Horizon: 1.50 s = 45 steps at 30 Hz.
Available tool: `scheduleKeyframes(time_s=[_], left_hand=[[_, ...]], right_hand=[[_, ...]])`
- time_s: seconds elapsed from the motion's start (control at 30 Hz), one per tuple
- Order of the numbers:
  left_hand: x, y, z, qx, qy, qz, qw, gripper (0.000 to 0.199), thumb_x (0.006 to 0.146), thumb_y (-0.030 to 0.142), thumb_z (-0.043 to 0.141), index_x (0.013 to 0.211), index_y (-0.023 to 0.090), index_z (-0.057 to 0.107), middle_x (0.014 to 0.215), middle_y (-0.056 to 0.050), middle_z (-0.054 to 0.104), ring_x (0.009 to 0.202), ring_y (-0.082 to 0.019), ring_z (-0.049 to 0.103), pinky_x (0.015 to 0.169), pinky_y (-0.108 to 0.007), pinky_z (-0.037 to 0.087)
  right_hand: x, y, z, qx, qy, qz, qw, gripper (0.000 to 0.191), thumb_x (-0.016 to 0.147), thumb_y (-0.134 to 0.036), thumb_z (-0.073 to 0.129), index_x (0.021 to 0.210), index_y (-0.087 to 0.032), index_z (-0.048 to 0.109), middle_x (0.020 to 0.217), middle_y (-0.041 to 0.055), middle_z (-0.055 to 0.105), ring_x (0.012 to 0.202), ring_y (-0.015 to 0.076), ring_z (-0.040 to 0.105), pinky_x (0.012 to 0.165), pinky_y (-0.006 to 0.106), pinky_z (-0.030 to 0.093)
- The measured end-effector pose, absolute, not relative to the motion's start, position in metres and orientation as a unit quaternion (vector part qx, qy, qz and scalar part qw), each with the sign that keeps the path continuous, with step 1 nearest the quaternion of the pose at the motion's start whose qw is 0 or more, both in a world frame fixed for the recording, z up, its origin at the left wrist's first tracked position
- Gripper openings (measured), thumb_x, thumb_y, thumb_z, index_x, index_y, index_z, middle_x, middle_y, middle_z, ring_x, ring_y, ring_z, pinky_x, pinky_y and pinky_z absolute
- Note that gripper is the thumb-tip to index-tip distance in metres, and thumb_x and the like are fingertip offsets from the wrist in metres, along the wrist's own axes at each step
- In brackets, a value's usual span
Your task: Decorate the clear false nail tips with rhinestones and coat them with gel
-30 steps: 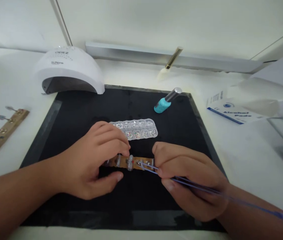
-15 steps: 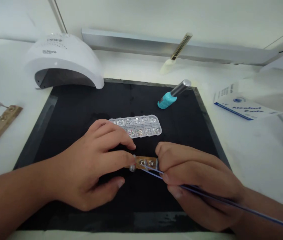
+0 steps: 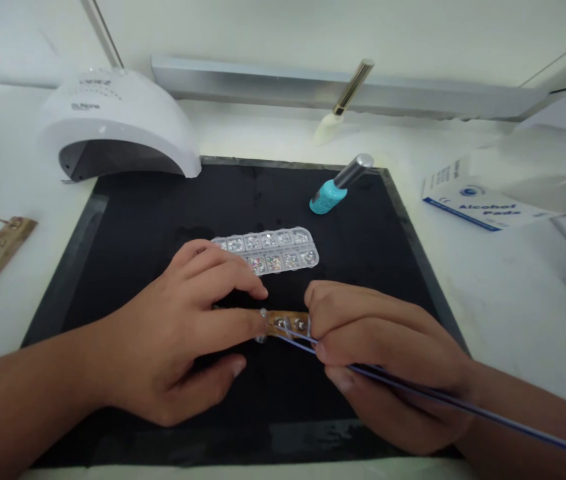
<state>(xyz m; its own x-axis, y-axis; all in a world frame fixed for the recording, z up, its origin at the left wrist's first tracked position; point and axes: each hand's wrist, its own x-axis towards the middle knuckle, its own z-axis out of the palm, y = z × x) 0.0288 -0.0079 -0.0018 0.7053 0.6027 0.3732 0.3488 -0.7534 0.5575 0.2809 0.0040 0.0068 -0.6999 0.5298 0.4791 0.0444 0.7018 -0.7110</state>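
My right hand (image 3: pixel 387 363) is closed around slim purple tweezers (image 3: pixel 297 340). Their two tips sit slightly apart over a small wooden stand (image 3: pixel 289 315) with round metal studs. Against the stand's left part presses the index finger of my left hand (image 3: pixel 203 320), beside a clear, shiny piece (image 3: pixel 263 313), perhaps a nail tip. My left hand's thumb is spread away and grips nothing. Behind that hand lies a clear case (image 3: pixel 290 250) of small sparkling rhinestones in compartments, its left end covered by my fingers. My right hand hides the stand's right end.
A black mat (image 3: pixel 153 207) lies under everything. A white nail lamp (image 3: pixel 123 120) stands back left, a turquoise polish bottle (image 3: pixel 330 197) and a cream bottle (image 3: pixel 330 127) at the back. An alcohol pads box (image 3: pixel 483 203) is right; another wooden stand (image 3: pixel 0 257) is left.
The whole view has shifted a little, so things appear slightly further left. Both hands and the tweezers keep nearly the same pose at the wooden stand.
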Motion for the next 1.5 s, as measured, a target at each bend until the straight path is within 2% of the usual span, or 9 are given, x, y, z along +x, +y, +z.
scheduleKeyframes(time_s=[0.37, 0.67, 1.0, 1.5], left_hand=[[0.029, -0.008, 0.0, 0.9, 0.273, 0.265, 0.214, 0.028, 0.081, 0.015, 0.056, 0.107, 0.021, 0.065, 0.116, -0.01, 0.061, 0.116, -0.03, 0.051, 0.104, -0.054, 0.034], [0.03, -0.008, -0.001, 0.899, 0.276, 0.27, 0.207, 0.026, 0.082, 0.014, 0.056, 0.104, 0.02, 0.068, 0.115, -0.01, 0.061, 0.116, -0.031, 0.051, 0.104, -0.054, 0.032], [0.027, -0.007, -0.001, 0.891, 0.272, 0.285, 0.225, 0.032, 0.082, 0.013, 0.056, 0.113, 0.018, 0.063, 0.118, -0.01, 0.057, 0.118, -0.029, 0.049, 0.106, -0.053, 0.032], [0.029, -0.008, -0.001, 0.903, 0.285, 0.246, 0.208, 0.029, 0.082, 0.016, 0.058, 0.109, 0.022, 0.066, 0.123, -0.008, 0.056, 0.124, -0.031, 0.046, 0.107, -0.056, 0.026]], right_hand=[[0.278, 0.005, 0.007, -0.172, -0.856, 0.338, 0.35, 0.015, 0.08, -0.004, 0.053, 0.088, -0.016, 0.059, 0.075, 0.0043, 0.061, 0.071, 0.0156, 0.058, 0.07, 0.034, 0.056], [0.284, 0.005, 0.008, -0.192, -0.823, 0.377, 0.38, 0.02, 0.08, -0.002, 0.053, 0.092, -0.016, 0.059, 0.075, 0.0036, 0.058, 0.069, 0.0145, 0.057, 0.066, 0.033, 0.053], [0.285, 0.01, 0.007, -0.211, -0.771, 0.417, 0.433, 0.011, 0.086, -0.01, 0.054, 0.087, -0.018, 0.062, 0.07, 0.0031, 0.057, 0.063, 0.014, 0.058, 0.064, 0.033, 0.052], [0.285, 0.015, 0.006, -0.194, -0.773, 0.415, 0.439, 0.021, 0.078, -0.002, 0.055, 0.089, -0.017, 0.064, 0.069, 0.0033, 0.058, 0.062, 0.0143, 0.056, 0.06, 0.034, 0.05]])
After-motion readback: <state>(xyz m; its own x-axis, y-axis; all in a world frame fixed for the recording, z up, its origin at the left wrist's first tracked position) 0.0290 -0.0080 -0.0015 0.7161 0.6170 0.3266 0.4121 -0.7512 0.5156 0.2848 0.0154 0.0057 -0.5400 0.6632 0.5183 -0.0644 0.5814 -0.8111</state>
